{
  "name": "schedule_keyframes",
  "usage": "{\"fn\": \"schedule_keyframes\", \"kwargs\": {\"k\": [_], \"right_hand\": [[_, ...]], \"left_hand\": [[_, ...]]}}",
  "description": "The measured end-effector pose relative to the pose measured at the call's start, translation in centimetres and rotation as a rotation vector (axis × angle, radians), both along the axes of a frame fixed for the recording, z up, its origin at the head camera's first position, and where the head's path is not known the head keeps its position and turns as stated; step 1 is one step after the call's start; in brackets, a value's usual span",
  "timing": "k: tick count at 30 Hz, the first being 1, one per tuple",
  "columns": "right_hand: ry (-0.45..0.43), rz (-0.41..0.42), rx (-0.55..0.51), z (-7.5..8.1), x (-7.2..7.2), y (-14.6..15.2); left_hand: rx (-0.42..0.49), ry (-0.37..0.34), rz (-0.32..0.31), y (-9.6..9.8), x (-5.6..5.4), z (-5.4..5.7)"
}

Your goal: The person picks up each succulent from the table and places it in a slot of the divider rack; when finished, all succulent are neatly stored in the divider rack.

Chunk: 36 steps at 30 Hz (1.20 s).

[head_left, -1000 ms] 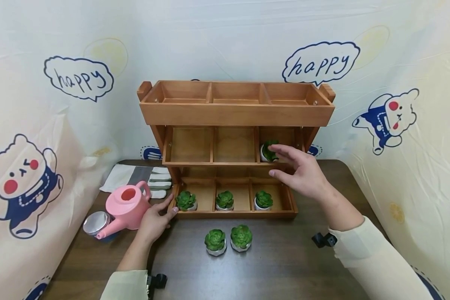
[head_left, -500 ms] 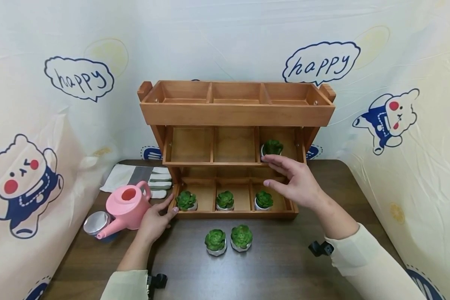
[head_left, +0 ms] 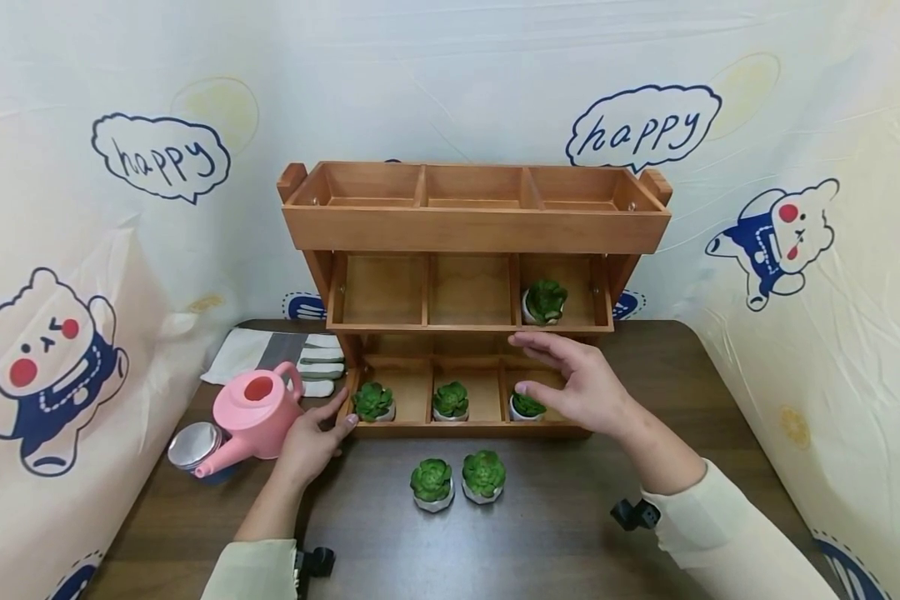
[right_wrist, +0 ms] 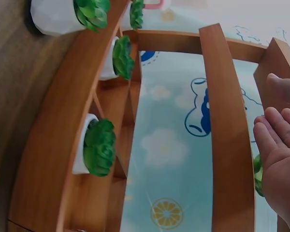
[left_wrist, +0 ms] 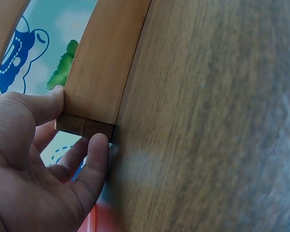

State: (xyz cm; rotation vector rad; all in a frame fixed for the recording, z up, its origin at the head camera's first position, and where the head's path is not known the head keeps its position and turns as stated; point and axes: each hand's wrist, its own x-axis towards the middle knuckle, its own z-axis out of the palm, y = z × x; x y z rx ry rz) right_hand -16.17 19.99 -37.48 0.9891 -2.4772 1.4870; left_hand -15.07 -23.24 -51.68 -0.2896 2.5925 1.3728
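The light-brown wooden three-tier shelf [head_left: 476,232] stood on the dark-brown wooden surface [head_left: 540,533] in front of the person, and its long axis ran from left to right. The left hand [head_left: 311,442] was at its near left corner and gripped the end of the lowest tier, with the thumb against the front board. The right hand [head_left: 581,383] gripped nothing: its fingers were extended and only slightly bent, the thumb was well apart from them, and they pointed to the left, before the lowest tier.

The green rosette-shaped succulent in a white pot [head_left: 546,302] was in the right compartment of the middle tier, above and beyond the right fingertips, apart from them. The right hand was much nearer to it than the left. The similar green succulent in the lower right compartment [head_left: 527,406] was partly hidden by the right thumb in the head view, but the right wrist view showed the two apart.

On the surface, before the shelf, a left green potted succulent [head_left: 431,483] and a right green potted succulent [head_left: 483,475] stood side by side. From the right hand they lay to the left and toward the person; from the left hand, to the right. Both stood upright, leaves upward, and being round, they had no evident long axis. The middle-tier plant seemed to lean slightly to the right, though I could not be sure.
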Motion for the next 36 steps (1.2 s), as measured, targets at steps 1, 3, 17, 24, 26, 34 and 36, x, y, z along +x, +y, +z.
{"fn": "schedule_keyframes", "kwargs": {"k": [1,3,17,24,26,34,36], "right_hand": [[-0.007,0.004,0.001,-0.1,0.1,-0.1],[-0.017,0.010,0.002,-0.5,0.3,-0.2],[-0.047,0.059,-0.034,-3.0,1.1,-1.6],[-0.064,0.070,-0.023,-4.4,1.7,-2.1],[-0.070,0.069,-0.009,-4.7,1.9,-2.2],[-0.096,0.096,0.005,-5.9,2.3,-2.6],[-0.103,0.104,0.009,-6.3,2.5,-2.7]], "left_hand": [[-0.002,0.000,0.000,0.0,0.0,0.0],[-0.004,0.003,0.001,0.0,-0.1,0.0],[0.015,0.006,-0.002,0.0,-0.1,0.0],[0.026,-0.005,-0.007,-0.2,-0.1,-0.1],[0.024,-0.007,-0.007,-0.2,-0.1,-0.1],[0.026,0.000,-0.010,-0.1,-0.1,-0.1],[0.025,0.003,-0.012,-0.1,-0.1,-0.2]]}}
